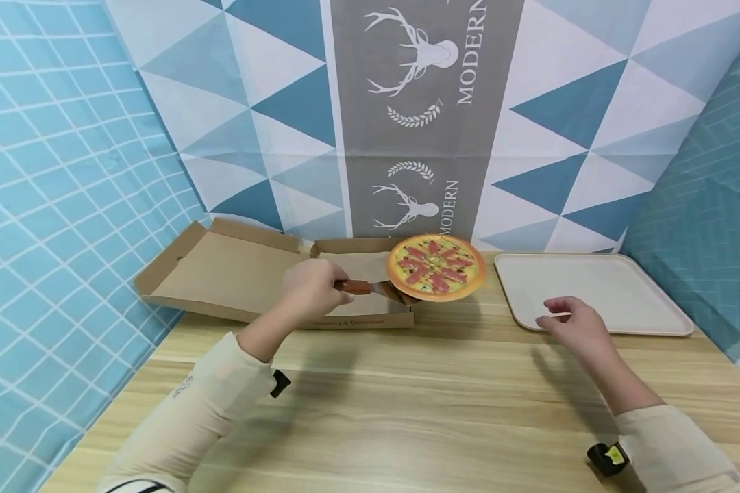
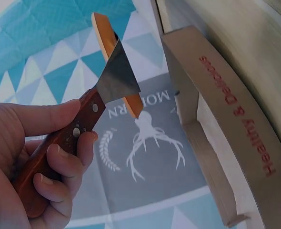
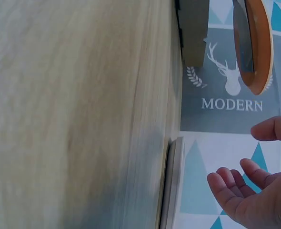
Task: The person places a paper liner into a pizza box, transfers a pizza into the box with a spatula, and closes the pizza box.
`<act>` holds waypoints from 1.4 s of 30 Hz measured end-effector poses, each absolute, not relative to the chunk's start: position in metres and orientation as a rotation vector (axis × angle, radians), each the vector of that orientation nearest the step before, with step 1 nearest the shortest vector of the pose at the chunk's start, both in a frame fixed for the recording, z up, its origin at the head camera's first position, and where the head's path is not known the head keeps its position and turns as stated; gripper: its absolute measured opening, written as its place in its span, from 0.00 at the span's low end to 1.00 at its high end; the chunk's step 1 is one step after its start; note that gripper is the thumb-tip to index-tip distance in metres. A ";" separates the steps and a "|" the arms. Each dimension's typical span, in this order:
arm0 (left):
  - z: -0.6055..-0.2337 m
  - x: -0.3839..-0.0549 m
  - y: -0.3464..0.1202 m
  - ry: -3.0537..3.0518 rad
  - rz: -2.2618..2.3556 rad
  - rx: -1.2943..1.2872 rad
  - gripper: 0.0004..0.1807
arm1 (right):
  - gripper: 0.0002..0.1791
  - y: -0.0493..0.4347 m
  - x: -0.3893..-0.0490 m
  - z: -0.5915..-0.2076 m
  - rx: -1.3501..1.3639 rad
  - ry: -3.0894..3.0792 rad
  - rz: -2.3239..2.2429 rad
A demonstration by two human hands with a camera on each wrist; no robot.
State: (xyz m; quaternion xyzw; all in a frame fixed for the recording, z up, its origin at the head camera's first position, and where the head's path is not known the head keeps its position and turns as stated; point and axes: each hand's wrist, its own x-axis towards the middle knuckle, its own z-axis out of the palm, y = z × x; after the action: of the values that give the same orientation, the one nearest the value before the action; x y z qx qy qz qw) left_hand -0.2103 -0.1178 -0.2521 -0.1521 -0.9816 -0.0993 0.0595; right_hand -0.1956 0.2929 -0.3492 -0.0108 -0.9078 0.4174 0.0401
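My left hand (image 1: 313, 287) grips the wooden handle (image 2: 59, 148) of a spatula with a flat metal blade (image 2: 117, 76). On that blade rests a round pizza (image 1: 436, 267) with red strips on a yellow top and an orange rim. It is raised above the table, over the right edge of an open cardboard pizza box (image 1: 370, 320). Near the front edge of a cream tray (image 1: 592, 287), my right hand (image 1: 576, 327) hovers with loosely bent fingers and holds nothing. A gap separates it from the pizza in the right wrist view.
The box lid (image 1: 234, 263) lies folded back to the left, close to the blue tiled side wall (image 1: 49, 171). Behind the box and tray stands a patterned backdrop (image 1: 432, 137). Wood-grain table (image 1: 407, 411) surface stretches in front of both.
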 end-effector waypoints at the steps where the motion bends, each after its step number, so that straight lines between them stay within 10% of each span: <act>1: -0.252 -0.210 -0.120 -2.972 -0.305 -0.451 0.06 | 0.29 0.291 -0.196 -0.349 -0.021 -2.784 1.269; 42: -0.254 -0.192 -0.183 -2.972 -0.350 -0.250 0.05 | 0.25 0.182 -0.231 -0.362 0.285 -2.732 1.403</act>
State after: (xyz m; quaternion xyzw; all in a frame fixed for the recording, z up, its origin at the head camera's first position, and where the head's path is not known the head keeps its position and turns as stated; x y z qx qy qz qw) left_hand -0.1923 -0.1834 -0.2544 -0.0830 -0.9873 -0.1162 0.0695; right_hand -0.2313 0.1818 -0.3622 0.0924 -0.8854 0.4547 0.0285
